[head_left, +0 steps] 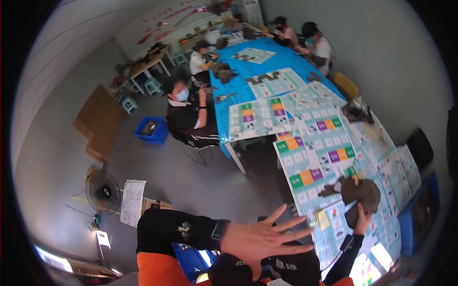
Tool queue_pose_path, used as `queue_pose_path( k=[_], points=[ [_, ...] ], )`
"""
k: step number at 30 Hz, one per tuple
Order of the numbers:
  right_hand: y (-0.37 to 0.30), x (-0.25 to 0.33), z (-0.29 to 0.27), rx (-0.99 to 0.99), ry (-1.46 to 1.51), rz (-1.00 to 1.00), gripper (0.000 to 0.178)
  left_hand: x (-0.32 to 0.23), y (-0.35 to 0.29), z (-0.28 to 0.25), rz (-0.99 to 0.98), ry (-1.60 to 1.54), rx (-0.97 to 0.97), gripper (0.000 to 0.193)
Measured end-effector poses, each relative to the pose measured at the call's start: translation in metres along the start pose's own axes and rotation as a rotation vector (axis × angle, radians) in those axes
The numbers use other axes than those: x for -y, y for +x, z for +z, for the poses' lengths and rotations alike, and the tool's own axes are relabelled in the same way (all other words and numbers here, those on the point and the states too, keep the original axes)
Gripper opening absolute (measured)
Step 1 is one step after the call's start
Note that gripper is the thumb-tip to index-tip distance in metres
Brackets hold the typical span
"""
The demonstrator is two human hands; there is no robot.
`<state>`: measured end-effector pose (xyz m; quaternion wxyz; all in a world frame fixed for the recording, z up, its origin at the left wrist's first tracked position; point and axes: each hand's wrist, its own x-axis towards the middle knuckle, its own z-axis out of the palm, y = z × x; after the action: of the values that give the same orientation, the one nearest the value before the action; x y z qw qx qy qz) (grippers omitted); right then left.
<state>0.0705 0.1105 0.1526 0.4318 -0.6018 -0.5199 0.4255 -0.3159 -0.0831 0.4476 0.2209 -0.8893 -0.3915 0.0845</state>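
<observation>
My left hand (269, 238), with a dark watch on its wrist, is stretched out beside the near edge of the table. Its fingers are spread wide and nothing is in them. Over the printed sheets, my right hand (363, 221) has its fingers on the lower edge of a dark grey-brown soft-looking piece (360, 191); part of the grip is hidden. Another dark flap (352, 217) lies just left of that hand. Close by on the sheets is a yellow pad of paper (323, 219). A small yellow-orange object (355, 179) shows at the piece's top edge.
The long table has a blue cover (245, 71) and colourful printed sheets (260, 117). Several people sit along it, one person (183, 107) nearest on the left. A blue crate (151, 130), a fan (103, 192) and cardboard (99, 121) stand left; a blue bin (420, 214) stands right.
</observation>
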Motion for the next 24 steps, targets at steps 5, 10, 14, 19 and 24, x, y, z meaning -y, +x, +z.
queue_pose_path(
  k=[5, 10, 14, 19, 24],
  points=[
    [0.010, 0.036, -0.021, -0.085, 0.189, 0.166, 0.064, 0.153, -0.074, 0.063, -0.788, -0.133, -0.286, 0.035],
    [0.017, 0.000, -0.018, -0.169, 0.305, 0.218, 0.050, 0.048, -0.036, 0.071, -0.176, -0.992, 0.076, 0.055],
    [0.002, 0.006, -0.035, -0.162, 0.273, 0.165, 0.044, -0.013, 0.039, -0.087, 0.408, -1.082, -0.028, 0.040],
    [0.038, 0.009, 0.001, -0.240, 0.340, 0.242, 0.053, 0.000, 0.064, -0.054, -0.265, -0.245, 0.237, 0.078],
    [0.068, -0.008, -0.033, -0.339, 0.654, 0.246, 0.046, 0.072, -0.026, 0.123, -0.951, -0.890, 0.248, 0.089]
  ],
)
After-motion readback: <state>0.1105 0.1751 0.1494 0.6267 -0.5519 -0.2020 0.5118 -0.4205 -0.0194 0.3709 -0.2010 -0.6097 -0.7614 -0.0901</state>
